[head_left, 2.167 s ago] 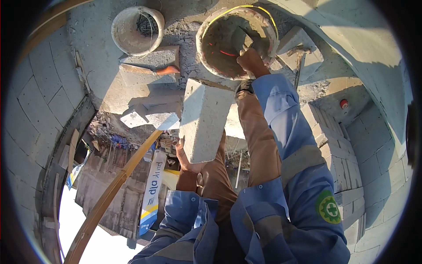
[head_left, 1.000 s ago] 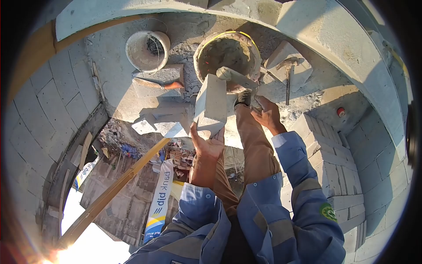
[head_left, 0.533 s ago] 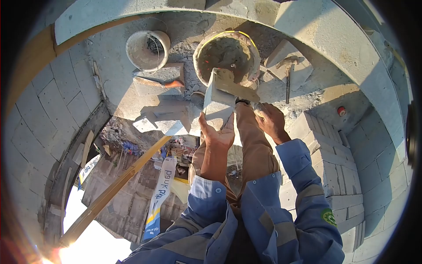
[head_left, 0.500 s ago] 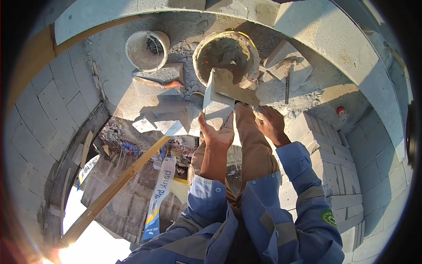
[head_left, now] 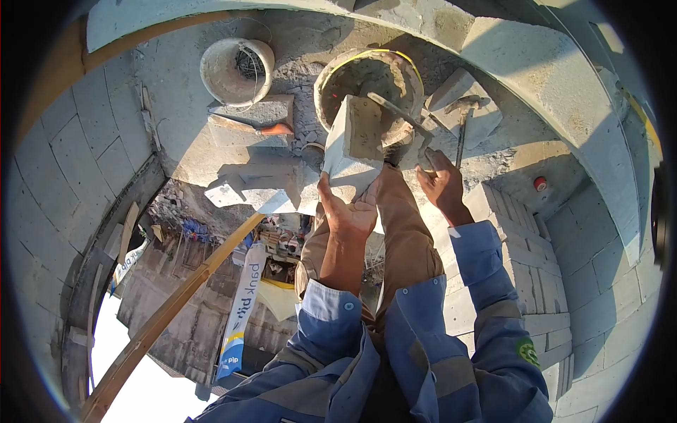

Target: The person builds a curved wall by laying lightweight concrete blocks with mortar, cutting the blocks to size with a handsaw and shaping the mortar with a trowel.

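My left hand (head_left: pixel 348 215) is closed around the lower end of a pale lightweight block (head_left: pixel 340 146), tilted up in front of my knees. Grey mortar coats the block's right-hand face. In my right hand (head_left: pixel 444 185) is a trowel (head_left: pixel 400 113), its fingers wrapped about the handle. The blade is turned nearly edge-on, just right of the block's top and apart from it. Behind both stands a mortar bucket (head_left: pixel 328 79) with a yellow rim edge, partly hidden by block and trowel.
A second bucket (head_left: pixel 211 69) stands at upper left, near an orange-handled saw (head_left: pixel 273 130) lying on a block. A hammer (head_left: pixel 462 120) rests on block pieces at right. Stacked blocks (head_left: pixel 525 271) rise by my right arm. A wooden beam (head_left: pixel 176 311) slants across an open drop at left.
The trowel has lifted off the block's mortared face and turned from flat to nearly edge-on. My right hand has shifted slightly right. The left still holds the block, now more upright.
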`<state>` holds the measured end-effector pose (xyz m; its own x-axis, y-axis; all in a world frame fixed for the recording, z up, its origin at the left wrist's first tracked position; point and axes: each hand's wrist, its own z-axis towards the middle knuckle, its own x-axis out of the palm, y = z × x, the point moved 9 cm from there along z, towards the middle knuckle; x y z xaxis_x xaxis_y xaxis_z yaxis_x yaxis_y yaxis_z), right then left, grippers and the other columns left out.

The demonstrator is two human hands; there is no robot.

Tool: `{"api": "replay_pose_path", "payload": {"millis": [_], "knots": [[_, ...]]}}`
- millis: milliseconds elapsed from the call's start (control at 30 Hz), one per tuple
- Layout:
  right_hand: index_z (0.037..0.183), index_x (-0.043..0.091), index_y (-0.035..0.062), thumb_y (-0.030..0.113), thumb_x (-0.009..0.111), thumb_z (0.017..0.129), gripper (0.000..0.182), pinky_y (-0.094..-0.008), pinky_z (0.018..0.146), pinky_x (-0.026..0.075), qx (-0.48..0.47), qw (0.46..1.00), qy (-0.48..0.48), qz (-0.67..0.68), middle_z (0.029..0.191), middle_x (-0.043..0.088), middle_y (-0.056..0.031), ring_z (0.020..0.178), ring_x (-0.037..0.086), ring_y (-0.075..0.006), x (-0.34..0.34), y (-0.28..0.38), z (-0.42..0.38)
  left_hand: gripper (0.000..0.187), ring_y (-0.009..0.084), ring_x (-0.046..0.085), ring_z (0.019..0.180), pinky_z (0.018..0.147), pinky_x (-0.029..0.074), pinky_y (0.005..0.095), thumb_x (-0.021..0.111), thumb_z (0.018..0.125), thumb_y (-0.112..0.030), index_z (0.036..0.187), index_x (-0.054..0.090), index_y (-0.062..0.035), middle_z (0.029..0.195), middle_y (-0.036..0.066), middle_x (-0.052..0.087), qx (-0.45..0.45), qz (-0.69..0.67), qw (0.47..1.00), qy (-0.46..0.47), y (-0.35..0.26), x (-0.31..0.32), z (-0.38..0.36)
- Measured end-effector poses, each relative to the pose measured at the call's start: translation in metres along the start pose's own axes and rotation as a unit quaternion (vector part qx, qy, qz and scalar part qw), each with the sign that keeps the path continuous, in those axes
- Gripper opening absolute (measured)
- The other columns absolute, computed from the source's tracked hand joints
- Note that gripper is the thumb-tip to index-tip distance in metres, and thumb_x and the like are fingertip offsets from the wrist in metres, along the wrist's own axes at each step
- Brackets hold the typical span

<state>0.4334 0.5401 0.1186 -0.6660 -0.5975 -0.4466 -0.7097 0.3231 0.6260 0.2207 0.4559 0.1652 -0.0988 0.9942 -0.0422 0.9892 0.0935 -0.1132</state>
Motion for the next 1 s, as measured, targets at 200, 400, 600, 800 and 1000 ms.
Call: {"api": "replay_pose_path", "payload": {"millis": [200,400,600,800,1000], "knots": [[0.105,0.065,0.0079,0.015,0.077,0.08,0.029,-0.0404,0.068,0.056,-0.169,0.977,-0.087,-0.093,0.091,0.067,-0.0144,0.08,0.067,-0.0359,-0.005,0.037,0.034,0.071,0.0369,0.053,0.129,0.113,0.045,0.0516,0.079,0.084,-0.042,0.137,0.05,-0.0045,0.138,0.018,0.052,0.013,0.019,0.999,-0.023,-0.003,0.016,-0.021],[0.115,0.066,0.0078,0.013,0.075,0.076,0.04,-0.0391,0.069,0.053,-0.18,0.973,-0.066,-0.132,0.092,0.063,-0.0079,0.082,0.063,-0.0275,-0.006,0.072,-0.034,0.074,0.0372,0.053,0.129,0.113,0.045,0.0513,0.079,0.084,-0.043,0.138,0.047,-0.0034,0.138,0.02,0.051,0.009,-0.017,0.998,-0.054,-0.002,0.014,-0.013],[0.115,0.067,0.0047,0.009,0.075,0.073,0.043,-0.0378,0.073,0.053,-0.184,0.968,-0.08,-0.15,0.101,0.067,-0.0063,0.086,0.065,-0.0248,-0.021,0.087,-0.107,0.068,0.0365,0.055,0.127,0.112,0.046,0.0505,0.078,0.084,-0.042,0.134,0.05,-0.0056,0.134,0.019,0.053,-0.012,-0.006,0.998,-0.068,-0.011,-0.012,0.006],[0.118,0.065,0.0025,0.021,0.073,0.087,0.037,-0.0425,0.075,0.054,0.033,0.995,-0.073,-0.066,0.109,0.068,-0.0124,0.091,0.067,-0.0326,0.016,0.028,-0.061,0.067,0.036,0.056,0.125,0.108,0.049,0.0537,0.075,0.085,-0.043,0.136,0.05,-0.008,0.134,0.018,0.054,0.065,0.083,0.994,-0.009,-0.027,0.005,-0.005],[0.134,0.057,0.0032,0.029,0.069,0.092,0.051,-0.0451,0.08,0.056,0.109,0.992,-0.062,0.014,0.104,0.071,-0.0206,0.092,0.069,-0.0386,0.102,-0.027,0.023,0.079,0.0374,0.055,0.127,0.106,0.05,0.0505,0.071,0.087,-0.049,0.143,0.04,-0.0043,0.138,0.022,0.049,0.127,0.25,0.96,-0.017,-0.056,0.005,-0.056]]}}
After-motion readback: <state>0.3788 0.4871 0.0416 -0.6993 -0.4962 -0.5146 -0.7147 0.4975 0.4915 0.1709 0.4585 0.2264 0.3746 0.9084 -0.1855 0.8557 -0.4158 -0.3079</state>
